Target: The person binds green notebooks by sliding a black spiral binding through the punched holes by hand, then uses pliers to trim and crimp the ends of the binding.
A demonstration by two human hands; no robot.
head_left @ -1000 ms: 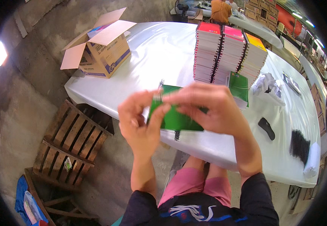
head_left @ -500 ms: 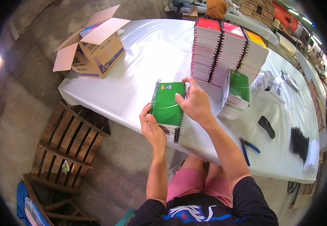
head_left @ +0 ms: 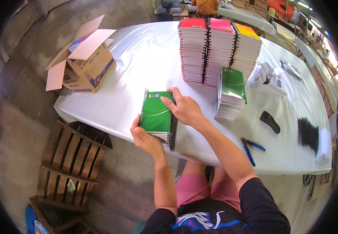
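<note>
A small stack of green spiral notebooks [head_left: 156,117] stands near the table's front edge, between my two hands. My left hand [head_left: 147,138] is curled against the lower left side of the stack, its fingers along the edge. At the upper right corner, my right hand [head_left: 182,107] grips the stack, with the thumb over the top cover and the fingers at the far edge. Black wire coils show on both long sides. To the right, another stack of green notebooks [head_left: 233,87] stands apart from my hands.
Tall stacks of red [head_left: 193,54], pink [head_left: 220,50] and yellow notebooks [head_left: 247,50] stand behind. An open carton [head_left: 89,70] sits at left. Right hold cutters [head_left: 250,148], a black insole-shaped piece [head_left: 270,122], crumpled white wrapping [head_left: 264,76] and black coils [head_left: 308,132]. A wooden chair [head_left: 69,160] stands left.
The view has shifted slightly, so the table's contents sit differently in the picture. Both hands remain on the stack, and the right thumb still lies over the top cover.
</note>
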